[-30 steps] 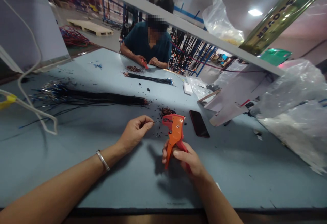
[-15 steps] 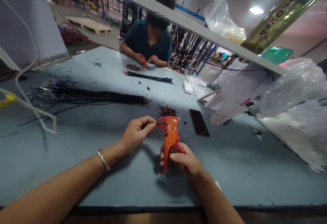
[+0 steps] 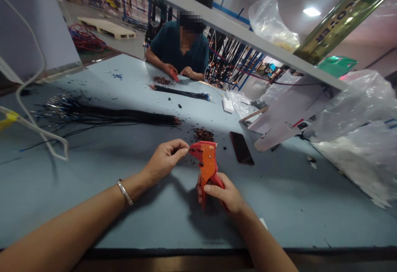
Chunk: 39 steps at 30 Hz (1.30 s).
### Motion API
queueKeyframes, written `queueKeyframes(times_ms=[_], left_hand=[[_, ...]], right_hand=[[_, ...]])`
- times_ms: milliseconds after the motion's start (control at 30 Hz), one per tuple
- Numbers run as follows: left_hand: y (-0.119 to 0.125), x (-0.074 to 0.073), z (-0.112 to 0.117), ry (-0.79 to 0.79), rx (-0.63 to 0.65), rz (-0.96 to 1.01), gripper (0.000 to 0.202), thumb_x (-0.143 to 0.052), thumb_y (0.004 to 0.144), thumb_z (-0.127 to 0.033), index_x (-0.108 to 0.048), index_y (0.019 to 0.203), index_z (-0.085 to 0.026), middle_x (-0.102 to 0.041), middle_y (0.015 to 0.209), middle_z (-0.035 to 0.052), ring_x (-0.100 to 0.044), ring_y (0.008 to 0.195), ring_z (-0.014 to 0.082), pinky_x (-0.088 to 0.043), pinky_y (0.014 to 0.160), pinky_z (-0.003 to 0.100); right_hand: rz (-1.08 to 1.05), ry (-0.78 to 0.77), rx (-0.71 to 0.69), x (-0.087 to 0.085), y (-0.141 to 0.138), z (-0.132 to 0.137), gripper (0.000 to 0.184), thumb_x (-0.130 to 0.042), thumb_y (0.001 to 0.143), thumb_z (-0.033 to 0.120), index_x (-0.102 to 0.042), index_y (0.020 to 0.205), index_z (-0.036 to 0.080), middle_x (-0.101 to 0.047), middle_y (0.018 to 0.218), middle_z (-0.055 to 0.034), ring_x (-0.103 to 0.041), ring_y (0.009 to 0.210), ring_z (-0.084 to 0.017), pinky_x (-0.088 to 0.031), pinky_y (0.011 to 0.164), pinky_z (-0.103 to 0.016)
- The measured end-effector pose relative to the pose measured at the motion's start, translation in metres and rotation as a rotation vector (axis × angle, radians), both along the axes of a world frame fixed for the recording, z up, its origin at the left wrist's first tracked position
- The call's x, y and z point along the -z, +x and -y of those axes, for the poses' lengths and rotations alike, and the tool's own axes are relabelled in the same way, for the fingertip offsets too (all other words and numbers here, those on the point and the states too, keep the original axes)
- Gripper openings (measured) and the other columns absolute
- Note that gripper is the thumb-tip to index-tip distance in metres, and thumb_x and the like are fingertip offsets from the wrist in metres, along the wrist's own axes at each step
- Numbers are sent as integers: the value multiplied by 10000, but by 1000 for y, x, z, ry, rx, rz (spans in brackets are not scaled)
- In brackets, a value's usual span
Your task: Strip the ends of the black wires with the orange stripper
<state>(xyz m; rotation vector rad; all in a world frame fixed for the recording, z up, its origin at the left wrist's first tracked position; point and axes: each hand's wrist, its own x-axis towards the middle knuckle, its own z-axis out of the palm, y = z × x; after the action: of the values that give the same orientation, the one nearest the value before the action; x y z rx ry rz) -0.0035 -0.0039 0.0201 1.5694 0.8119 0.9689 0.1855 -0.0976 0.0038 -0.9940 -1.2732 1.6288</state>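
My right hand (image 3: 225, 195) is wrapped round the handles of an orange and red wire stripper (image 3: 208, 160), held upright above the table with its jaws pointing left. The handles are squeezed close together. At those jaws, my left hand (image 3: 169, 159) pinches a thin dark wire between thumb and forefinger; only a short bit shows between the fingertips and the tool, and the rest is hidden. Just behind the stripper lies a pile of small dark and coppery offcuts (image 3: 203, 134). A long bundle of black wires (image 3: 124, 114) rests on the table beyond my left hand.
A phone (image 3: 242, 148) lies right of the stripper. Across the table (image 3: 124, 222) a co-worker (image 3: 173, 42) holds a red tool near a smaller wire bundle (image 3: 180, 92). A white cable (image 3: 46, 133) hangs at left; plastic bags (image 3: 356, 139) fill the right side.
My right hand has squeezed the stripper's handles closer together and its jaws have closed. My left hand stays almost in place at the jaws.
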Motion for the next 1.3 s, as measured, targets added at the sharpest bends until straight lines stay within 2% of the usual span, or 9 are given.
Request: queueKeyframes(times_ms=[133,267,433,933,1133,1300], left_hand=[[-1,0,-1,-27,42,23,204,-537,829,-340,-593,774,-152,-566,721,-5,-495,707,136,-390,695,258],[-2,1,-3,9,60,-12,211,-530,835,-337,-606,795,-145,-570,722,0,-495,701,135,-388,687,260],[-3,1,-4,77,40,-50,207,-524,836,-328,-609,782,-146,-555,701,-9,-477,685,129,-373,666,246],[-2,0,-1,142,-7,-84,185,-507,827,-298,-587,755,-148,-491,634,-33,-423,609,109,-340,589,222],[-1,1,-1,120,-15,-90,192,-513,826,-317,-590,757,-155,-504,634,-31,-439,613,115,-349,595,223],[-1,3,-2,95,-72,-85,202,-523,831,-339,-573,744,-163,-494,640,-32,-436,631,119,-346,609,224]], right_hand=[[5,-1,-15,0,1,0,282,-677,786,381,-595,869,124,-592,729,-32,-593,607,-154,-490,531,-262],[1,-15,-18,1,2,0,299,-680,780,401,-595,841,120,-593,695,-31,-587,575,-149,-489,510,-259],[-23,-63,39,1,0,1,301,-688,769,407,-579,771,127,-579,599,-10,-556,484,-130,-461,429,-225],[-13,-48,116,8,-7,3,367,-685,767,460,-523,676,145,-531,512,17,-505,388,-98,-389,343,-188],[-43,-61,196,9,-12,2,391,-709,744,450,-471,621,165,-448,463,68,-393,299,-49,-300,273,-158],[-108,-96,202,3,-8,0,346,-711,737,425,-501,675,158,-488,499,50,-442,339,-72,-342,283,-167]])
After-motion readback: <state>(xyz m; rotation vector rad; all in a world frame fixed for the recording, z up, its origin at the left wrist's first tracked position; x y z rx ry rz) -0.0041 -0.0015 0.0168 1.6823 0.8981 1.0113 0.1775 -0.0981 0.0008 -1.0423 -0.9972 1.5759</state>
